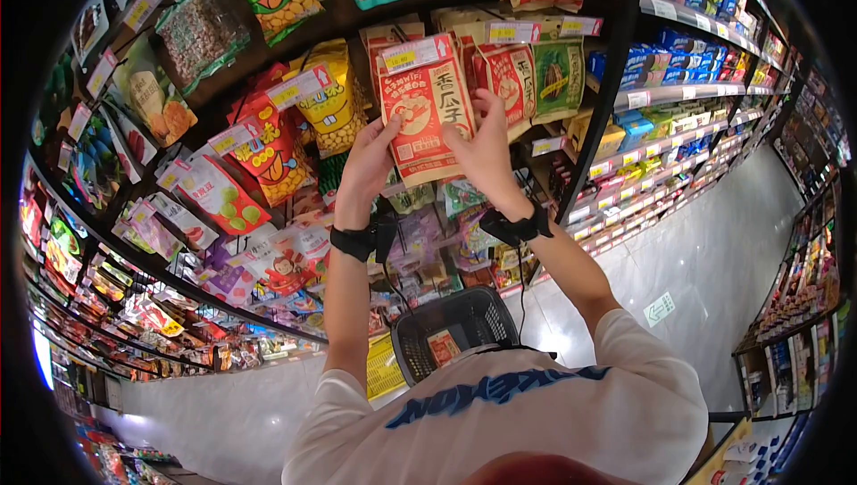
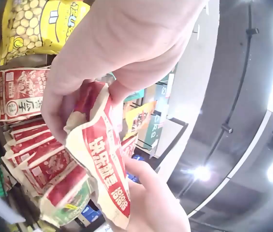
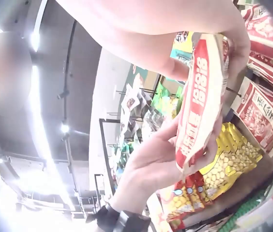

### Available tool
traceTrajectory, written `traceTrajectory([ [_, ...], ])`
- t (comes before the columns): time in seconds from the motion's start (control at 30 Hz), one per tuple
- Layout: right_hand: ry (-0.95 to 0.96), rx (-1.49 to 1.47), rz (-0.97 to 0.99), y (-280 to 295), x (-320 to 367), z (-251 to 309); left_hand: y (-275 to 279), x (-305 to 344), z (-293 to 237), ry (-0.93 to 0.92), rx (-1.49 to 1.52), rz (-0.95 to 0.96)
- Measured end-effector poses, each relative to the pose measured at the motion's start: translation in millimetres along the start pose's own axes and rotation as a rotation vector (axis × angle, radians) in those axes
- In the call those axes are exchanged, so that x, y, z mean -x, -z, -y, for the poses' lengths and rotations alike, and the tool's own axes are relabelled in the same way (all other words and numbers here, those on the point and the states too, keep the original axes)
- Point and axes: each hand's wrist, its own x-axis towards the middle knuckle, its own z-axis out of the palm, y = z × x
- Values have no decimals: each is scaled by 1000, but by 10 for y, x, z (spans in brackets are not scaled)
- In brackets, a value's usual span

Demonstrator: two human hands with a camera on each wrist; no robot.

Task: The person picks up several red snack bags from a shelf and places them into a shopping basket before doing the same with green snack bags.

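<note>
A red and cream paper bag of melon seeds (image 1: 418, 115) is held upright between both hands, its printed front facing the head camera. My left hand (image 1: 368, 162) grips the bag's left edge, with the thumb on the front. On the opposite edge, my right hand (image 1: 489, 153) holds it with the thumb across the front. The left wrist view shows the narrow bottom side of the bag (image 2: 108, 166), its paper creased. Behind it hang matching red seed bags (image 1: 507, 83) and a green seed bag (image 1: 558, 79). A price tag (image 1: 416, 55) overlaps the bag's top.
A dark shopping basket (image 1: 412, 356) below my arms contains a red and cream packet (image 1: 444, 347). Yellow snack bags (image 1: 332, 97) and red snack bags (image 1: 268, 141) hang at left. Shelves of boxed goods (image 1: 687, 66) line the right, beside a grey aisle floor (image 1: 696, 244).
</note>
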Motion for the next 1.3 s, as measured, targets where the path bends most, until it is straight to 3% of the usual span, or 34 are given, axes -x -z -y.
traceTrajectory([
  [0.03, -31, -96, 9, 55, 66, 10, -64, 125, -11, -1, -8, 10],
  [0.1, -227, -276, 236, 221, 208, 25, -142, 341, 55, -5, -33, 21],
  [0.37, -370, -409, 312, 628, 978, 266, -236, 1082, 436, 143, 82, 36],
  [0.5, -375, -329, 323, 708, 1222, -15, -270, 1278, 582, 232, 159, 45],
  [0.63, -555, -445, 389, 808, 1518, -184, -224, 1533, 932, 330, 194, 59],
  [0.77, -776, -347, 572, 841, 2135, -907, -73, 1888, 1792, 420, 214, -24],
  [0.8, -891, -313, 628, 843, 2314, -1115, 62, 1973, 2100, 479, 247, -47],
  [0.83, -995, -470, 635, 839, 2474, -1212, 177, 2138, 2431, 552, 288, -70],
  [0.9, -1422, -624, 686, 865, 2970, -1871, 411, 2312, 3101, 764, 360, -59],
  [0.93, -1295, -563, 853, 905, 3379, -2330, 458, 2392, 3270, 909, 317, -120],
  [0.97, -1152, -494, 1020, 958, 3798, -2833, 519, 2570, 3530, 942, 409, -149],
  [1.03, -1661, -531, 818, 867, 3776, -2641, 695, 2900, 4046, 983, 590, -203],
  [1.1, -1687, -497, 912, 831, 3994, -2694, 676, 3186, 4183, 988, 605, -292],
  [1.17, -1667, -531, 1026, 861, 4357, -2928, 990, 3710, 4972, 1008, 667, -275],
  [1.23, -1755, -475, 1010, 826, 4627, -3006, 761, 3768, 4616, 897, 690, -350],
  [1.3, -1840, -420, 980, 702, 4852, -2973, 790, 3949, 4692, 992, 731, -443],
])
